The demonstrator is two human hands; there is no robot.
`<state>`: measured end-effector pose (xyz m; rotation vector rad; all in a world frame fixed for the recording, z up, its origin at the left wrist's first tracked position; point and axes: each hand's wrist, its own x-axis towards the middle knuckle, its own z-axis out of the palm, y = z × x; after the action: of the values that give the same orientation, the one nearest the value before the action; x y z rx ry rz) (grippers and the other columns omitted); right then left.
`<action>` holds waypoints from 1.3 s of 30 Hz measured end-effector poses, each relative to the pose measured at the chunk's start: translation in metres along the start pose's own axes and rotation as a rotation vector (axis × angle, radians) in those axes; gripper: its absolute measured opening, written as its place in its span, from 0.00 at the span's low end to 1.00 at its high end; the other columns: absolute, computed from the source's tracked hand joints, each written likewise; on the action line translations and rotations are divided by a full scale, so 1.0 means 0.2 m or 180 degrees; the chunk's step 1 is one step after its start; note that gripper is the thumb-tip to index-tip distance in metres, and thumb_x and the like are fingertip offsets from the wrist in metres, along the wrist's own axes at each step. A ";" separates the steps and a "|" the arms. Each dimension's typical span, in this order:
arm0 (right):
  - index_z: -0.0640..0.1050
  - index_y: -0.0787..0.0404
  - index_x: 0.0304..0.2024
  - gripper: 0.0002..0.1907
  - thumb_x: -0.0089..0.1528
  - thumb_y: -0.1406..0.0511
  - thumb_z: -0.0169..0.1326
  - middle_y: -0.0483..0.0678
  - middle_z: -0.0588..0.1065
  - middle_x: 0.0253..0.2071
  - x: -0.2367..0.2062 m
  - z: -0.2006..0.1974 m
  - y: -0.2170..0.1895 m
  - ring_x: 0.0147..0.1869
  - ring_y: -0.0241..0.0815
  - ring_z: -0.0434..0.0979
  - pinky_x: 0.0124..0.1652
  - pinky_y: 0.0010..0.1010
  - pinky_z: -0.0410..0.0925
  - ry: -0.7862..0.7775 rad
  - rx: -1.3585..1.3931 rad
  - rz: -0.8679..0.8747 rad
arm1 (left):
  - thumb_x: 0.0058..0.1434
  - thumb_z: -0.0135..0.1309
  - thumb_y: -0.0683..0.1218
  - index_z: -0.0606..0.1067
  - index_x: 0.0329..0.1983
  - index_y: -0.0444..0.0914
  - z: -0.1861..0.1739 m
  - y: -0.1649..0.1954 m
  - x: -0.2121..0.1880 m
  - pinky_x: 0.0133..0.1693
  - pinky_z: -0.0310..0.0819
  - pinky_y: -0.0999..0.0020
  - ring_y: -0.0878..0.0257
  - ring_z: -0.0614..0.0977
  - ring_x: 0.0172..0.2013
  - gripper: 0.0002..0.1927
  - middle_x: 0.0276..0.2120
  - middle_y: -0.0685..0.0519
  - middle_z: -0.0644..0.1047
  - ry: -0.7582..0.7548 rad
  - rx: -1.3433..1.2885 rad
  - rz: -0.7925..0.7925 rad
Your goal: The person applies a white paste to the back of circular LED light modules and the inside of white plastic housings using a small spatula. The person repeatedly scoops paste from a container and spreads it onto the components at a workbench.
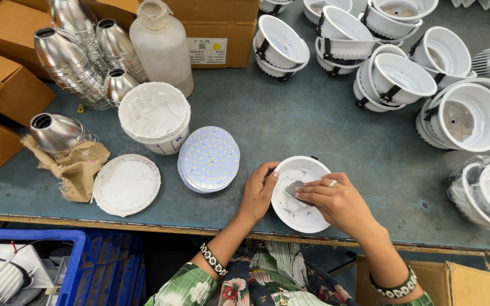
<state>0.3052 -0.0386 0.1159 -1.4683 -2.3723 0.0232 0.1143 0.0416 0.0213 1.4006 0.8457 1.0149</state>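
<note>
A white round lamp housing (301, 170) sits near the front edge of the grey-blue workbench (313, 124). My left hand (258, 191) grips its left rim. My right hand (338, 201) reaches into the housing and holds a small grey spatula (294, 188) against white paste smeared on its inner floor. Left of the housing lies a stack of round LED boards (209, 158) with yellow dots. Further left stand an open tub of white paste (154, 116) and its lid (126, 185), lying flat.
Several white lamp housings (404, 76) crowd the bench's right and back. Stacked silver reflectors (80, 56), a white plastic bottle (161, 42) and cardboard boxes (7, 85) fill the left and back. A brown rag (77, 167) lies left. A blue crate (80, 260) sits below the bench.
</note>
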 end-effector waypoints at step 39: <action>0.79 0.70 0.47 0.09 0.64 0.73 0.57 0.54 0.80 0.42 -0.25 0.29 0.19 0.42 0.41 0.79 0.45 0.32 0.71 0.2540 0.4732 0.2200 | 0.51 0.67 0.55 0.72 0.62 0.40 -0.49 0.42 0.04 0.59 0.65 0.50 0.42 0.70 0.62 0.36 0.63 0.39 0.69 0.0162 0.3341 0.0829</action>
<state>0.3400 -0.0557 0.0391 -1.0098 -0.6428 0.9203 0.0216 0.0780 0.1028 2.4165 1.3516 0.8022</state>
